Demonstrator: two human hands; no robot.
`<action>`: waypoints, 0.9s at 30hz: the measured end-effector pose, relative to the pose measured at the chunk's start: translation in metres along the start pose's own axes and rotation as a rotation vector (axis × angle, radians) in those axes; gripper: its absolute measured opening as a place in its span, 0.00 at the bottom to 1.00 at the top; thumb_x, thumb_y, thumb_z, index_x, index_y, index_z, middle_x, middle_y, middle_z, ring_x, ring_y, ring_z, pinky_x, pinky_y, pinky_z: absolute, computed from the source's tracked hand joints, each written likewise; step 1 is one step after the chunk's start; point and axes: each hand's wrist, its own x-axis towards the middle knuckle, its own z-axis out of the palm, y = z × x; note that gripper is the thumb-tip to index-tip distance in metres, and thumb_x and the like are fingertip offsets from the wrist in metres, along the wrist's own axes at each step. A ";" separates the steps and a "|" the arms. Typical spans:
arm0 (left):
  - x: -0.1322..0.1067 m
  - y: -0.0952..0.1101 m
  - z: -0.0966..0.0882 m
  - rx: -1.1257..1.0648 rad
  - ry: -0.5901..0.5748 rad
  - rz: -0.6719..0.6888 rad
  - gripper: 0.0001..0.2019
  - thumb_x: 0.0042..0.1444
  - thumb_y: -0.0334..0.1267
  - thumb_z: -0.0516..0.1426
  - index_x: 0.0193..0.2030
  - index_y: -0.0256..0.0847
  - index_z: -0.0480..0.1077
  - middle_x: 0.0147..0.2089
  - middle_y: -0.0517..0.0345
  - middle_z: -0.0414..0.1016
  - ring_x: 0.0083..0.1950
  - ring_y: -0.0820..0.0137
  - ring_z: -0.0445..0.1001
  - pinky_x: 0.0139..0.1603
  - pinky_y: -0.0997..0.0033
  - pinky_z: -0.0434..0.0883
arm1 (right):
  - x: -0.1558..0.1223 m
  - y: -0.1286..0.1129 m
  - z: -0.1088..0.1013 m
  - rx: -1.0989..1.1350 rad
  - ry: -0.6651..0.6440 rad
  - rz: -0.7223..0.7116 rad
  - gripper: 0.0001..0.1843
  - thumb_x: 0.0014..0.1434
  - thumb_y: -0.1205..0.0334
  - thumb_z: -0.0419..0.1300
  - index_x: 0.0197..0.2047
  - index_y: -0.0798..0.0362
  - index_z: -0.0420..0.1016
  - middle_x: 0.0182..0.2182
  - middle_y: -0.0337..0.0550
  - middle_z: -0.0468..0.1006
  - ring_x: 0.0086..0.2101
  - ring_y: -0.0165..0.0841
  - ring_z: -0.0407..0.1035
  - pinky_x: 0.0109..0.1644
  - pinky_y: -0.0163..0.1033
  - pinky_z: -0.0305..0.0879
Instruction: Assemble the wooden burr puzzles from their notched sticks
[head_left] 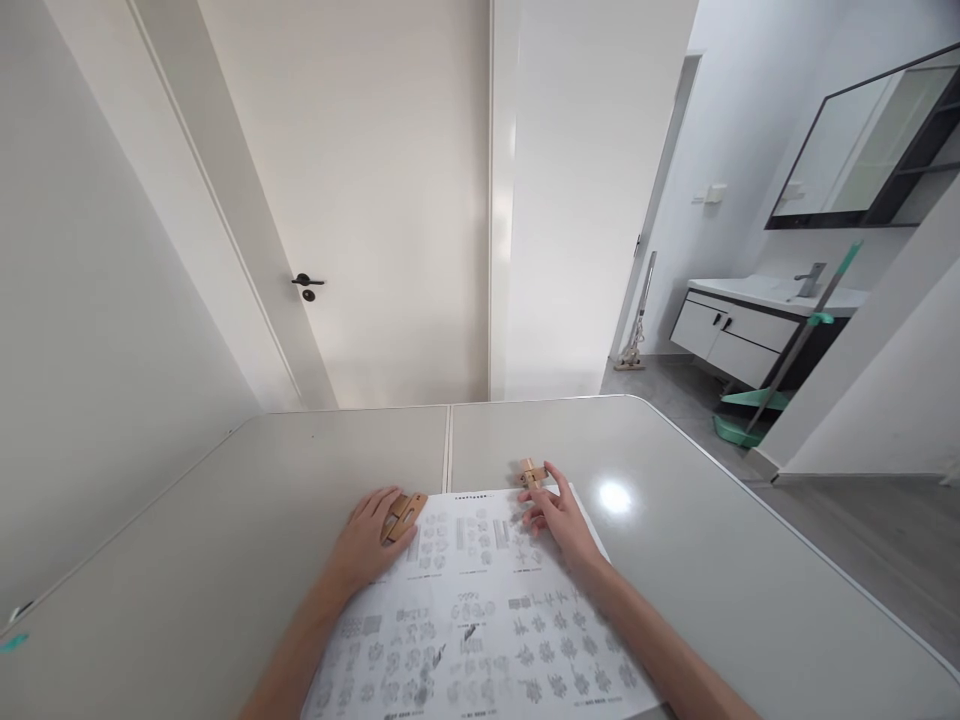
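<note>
My left hand [369, 540] lies at the upper left edge of a printed paper sheet [442, 600]. Its fingers and thumb curl around several wooden puzzle pieces [405, 517], and part of them is hidden under the palm. Beyond the sheet's top right corner, a small cross-shaped group of interlocking wooden puzzle pieces [529, 472] sits on the table. My right hand [561, 518] has fingertips on its near and right sides, while the other fingers curl above the paper. Rows of grey drawings of puzzle pieces and assembled shapes cover the sheet.
The pale table [337, 450] has a seam [448, 450] running away from me and a raised metal edge. Behind it stands a closed white door [390, 200]. At the right are a washbasin cabinet [735, 330], a mop [637, 330] and a green dustpan [739, 430].
</note>
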 end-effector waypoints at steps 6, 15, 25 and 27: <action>0.000 0.001 0.000 -0.011 0.040 0.019 0.27 0.61 0.51 0.58 0.64 0.45 0.66 0.62 0.50 0.73 0.64 0.53 0.68 0.65 0.50 0.67 | 0.001 0.000 -0.002 -0.019 -0.009 0.012 0.37 0.56 0.46 0.67 0.62 0.45 0.55 0.37 0.40 0.81 0.27 0.33 0.73 0.27 0.37 0.67; 0.001 0.006 -0.003 0.022 0.017 -0.003 0.27 0.60 0.52 0.58 0.63 0.43 0.66 0.62 0.48 0.73 0.64 0.53 0.67 0.66 0.48 0.66 | -0.004 -0.009 0.005 -0.037 -0.043 0.033 0.28 0.55 0.50 0.67 0.56 0.47 0.67 0.42 0.43 0.81 0.28 0.32 0.72 0.28 0.36 0.64; 0.000 0.012 -0.004 0.031 0.109 0.048 0.28 0.60 0.50 0.59 0.65 0.43 0.64 0.64 0.46 0.69 0.67 0.51 0.64 0.66 0.46 0.65 | -0.006 -0.010 0.007 -0.073 0.024 -0.002 0.18 0.57 0.46 0.68 0.42 0.47 0.70 0.27 0.33 0.74 0.25 0.29 0.64 0.32 0.37 0.62; -0.001 0.021 -0.007 0.012 0.116 0.086 0.25 0.62 0.49 0.58 0.64 0.43 0.65 0.65 0.47 0.69 0.67 0.52 0.64 0.67 0.48 0.66 | -0.008 -0.011 0.009 -0.058 0.017 -0.025 0.20 0.58 0.42 0.67 0.39 0.47 0.67 0.26 0.33 0.72 0.24 0.29 0.63 0.30 0.36 0.60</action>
